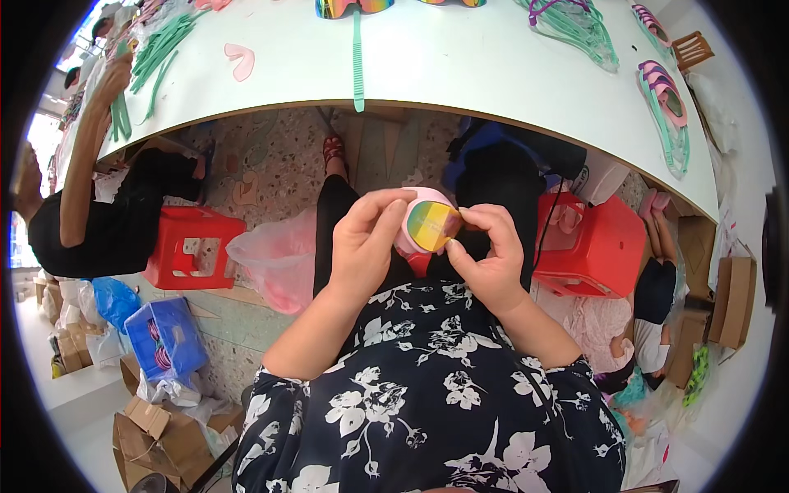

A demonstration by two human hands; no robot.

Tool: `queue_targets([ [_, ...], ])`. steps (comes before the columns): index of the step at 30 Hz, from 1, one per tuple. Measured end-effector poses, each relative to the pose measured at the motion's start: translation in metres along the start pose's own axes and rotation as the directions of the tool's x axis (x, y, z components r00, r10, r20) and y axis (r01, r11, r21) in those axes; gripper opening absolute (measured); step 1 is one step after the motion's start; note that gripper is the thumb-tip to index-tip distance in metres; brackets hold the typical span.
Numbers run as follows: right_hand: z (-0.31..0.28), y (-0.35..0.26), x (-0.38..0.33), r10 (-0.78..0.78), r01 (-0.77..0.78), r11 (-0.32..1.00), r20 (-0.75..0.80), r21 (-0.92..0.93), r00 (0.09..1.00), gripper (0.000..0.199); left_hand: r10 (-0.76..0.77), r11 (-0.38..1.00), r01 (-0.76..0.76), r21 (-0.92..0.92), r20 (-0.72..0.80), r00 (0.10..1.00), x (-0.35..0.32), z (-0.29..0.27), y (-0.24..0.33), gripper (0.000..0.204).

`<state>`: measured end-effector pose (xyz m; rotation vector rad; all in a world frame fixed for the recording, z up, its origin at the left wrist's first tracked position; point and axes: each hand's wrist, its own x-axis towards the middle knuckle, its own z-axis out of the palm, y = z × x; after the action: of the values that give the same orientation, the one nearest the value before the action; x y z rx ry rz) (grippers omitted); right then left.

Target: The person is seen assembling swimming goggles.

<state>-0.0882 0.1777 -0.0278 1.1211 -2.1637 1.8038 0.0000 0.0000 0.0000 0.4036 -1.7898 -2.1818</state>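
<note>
Over my lap, both hands hold a pair of pink swim goggles point(433, 224) with a mirrored yellow, green and violet lens turned upward. My left hand point(362, 246) grips the left side of the pink frame between thumb and fingers. At the opposite edge of the lens, my right hand point(491, 251) pinches with thumb and forefinger. The underside of the goggles and part of the fingers are hidden. Ahead on the white table point(460, 66) lie goggles with rainbow lenses point(353, 7), a green strap point(357, 66) stretching from them toward me.
Green straps point(164, 41) and a pink piece point(239, 62) lie at the table's left; finished-looking pink goggles point(662, 92) are at its right. Red stools point(193, 246) stand on both sides. A co-worker's arm point(82, 156) reaches over the table. A plastic bag point(283, 259) sits beside my leg.
</note>
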Motion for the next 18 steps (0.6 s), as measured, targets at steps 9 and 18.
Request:
queue_targets([
  [9, 0.0, 0.0, -0.006, 0.027, -0.033, 0.996, 0.084, 0.078, 0.996, 0.043, -0.018, 0.918, 0.069, -0.39, 0.133, 0.991, -0.016, -0.008, -0.015, 0.039],
  [18, 0.003, 0.001, -0.011, 0.034, -0.049, 0.994, 0.15, 0.1, 0.988, 0.042, -0.032, 0.974, -0.051, 0.222, 0.352, 0.935, 0.002, -0.022, 0.022, 0.059],
])
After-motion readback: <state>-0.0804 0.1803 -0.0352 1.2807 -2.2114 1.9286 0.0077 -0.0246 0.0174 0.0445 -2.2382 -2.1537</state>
